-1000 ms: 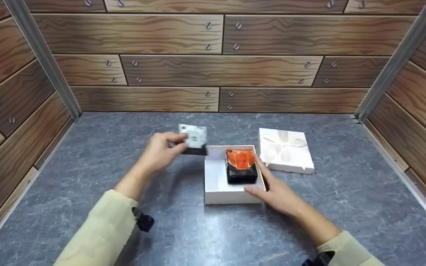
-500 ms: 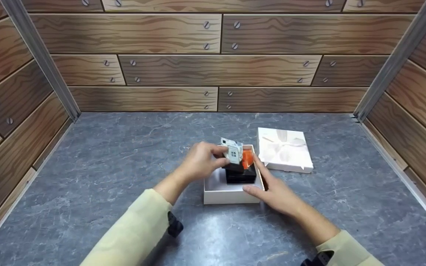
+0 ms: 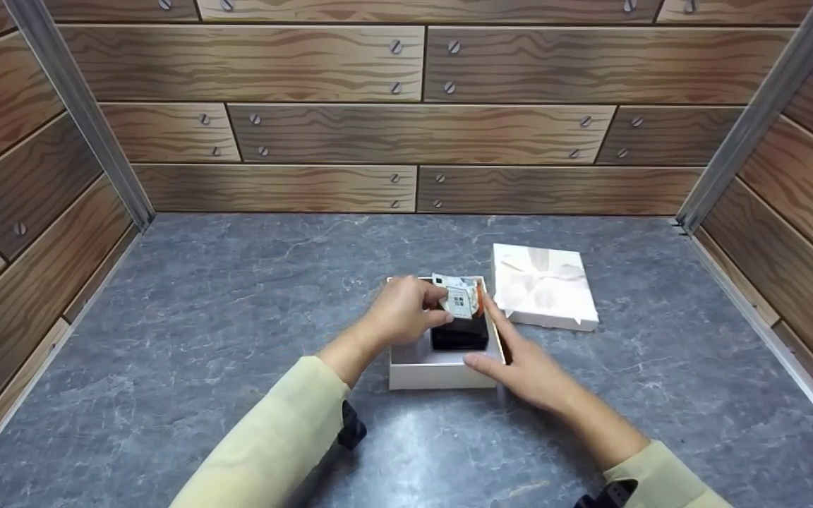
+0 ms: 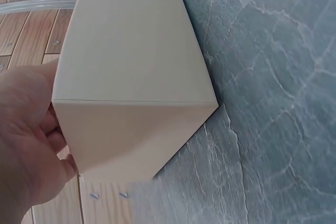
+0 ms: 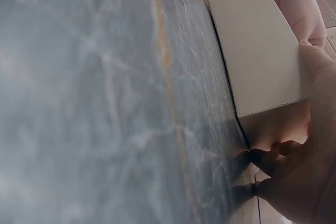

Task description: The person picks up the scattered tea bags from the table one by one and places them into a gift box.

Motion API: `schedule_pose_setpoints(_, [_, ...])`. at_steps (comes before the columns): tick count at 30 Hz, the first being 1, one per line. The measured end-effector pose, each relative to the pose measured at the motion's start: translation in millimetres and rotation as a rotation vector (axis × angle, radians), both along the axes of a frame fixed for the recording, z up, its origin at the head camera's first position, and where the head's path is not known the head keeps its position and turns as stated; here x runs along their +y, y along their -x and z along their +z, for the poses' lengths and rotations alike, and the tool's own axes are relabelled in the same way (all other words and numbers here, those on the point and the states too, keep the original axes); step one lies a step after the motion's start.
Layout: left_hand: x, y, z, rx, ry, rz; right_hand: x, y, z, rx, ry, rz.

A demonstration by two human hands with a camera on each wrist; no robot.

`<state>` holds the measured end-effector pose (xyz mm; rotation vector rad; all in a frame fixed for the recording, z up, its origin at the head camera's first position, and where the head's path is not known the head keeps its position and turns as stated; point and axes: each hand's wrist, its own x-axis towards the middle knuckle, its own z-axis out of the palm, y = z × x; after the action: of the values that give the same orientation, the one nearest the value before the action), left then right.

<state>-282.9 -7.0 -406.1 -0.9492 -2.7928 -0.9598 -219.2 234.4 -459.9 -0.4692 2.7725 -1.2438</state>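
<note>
An open white box [image 3: 424, 367] sits mid-table with a black box [image 3: 459, 336] topped by orange wrapping inside it. My left hand [image 3: 406, 310] pinches a small white-grey printed packet [image 3: 459, 296] and holds it over the black box, inside the white box. My right hand [image 3: 519, 363] rests against the white box's right wall, thumb on the front corner, fingers straight along the side. In the left wrist view the white box's outer wall [image 4: 131, 77] fills the frame beside my left palm [image 4: 26, 145]. The right wrist view shows the box wall [image 5: 260, 51] against my right fingers [image 5: 286, 171].
A white lid with a ribbon bow [image 3: 544, 286] lies flat just right of the box. The grey marbled tabletop [image 3: 202, 317] is enclosed by wood-plank walls [image 3: 406, 120] at the back and both sides.
My left hand carried the printed packet from left of the white box rightward and down over the black box. The right hand stayed on the box's side.
</note>
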Motion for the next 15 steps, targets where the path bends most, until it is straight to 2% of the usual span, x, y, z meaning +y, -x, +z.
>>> schedule_pose_setpoints(4, [2.7,0.4,-0.8,0.030,0.062,0.005,0.4,-0.5,0.5,0.002,-0.003,0.002])
schedule_pose_setpoints(11, [9.6,-1.9,3.4,0.043,0.206,0.084,2.8,-0.4,1.7,-0.015,-0.029,-0.020])
schedule_pose_setpoints(15, [10.4,-5.6,7.2,0.036,0.239,0.111,4.4,0.3,1.8,-0.025,-0.032,-0.024])
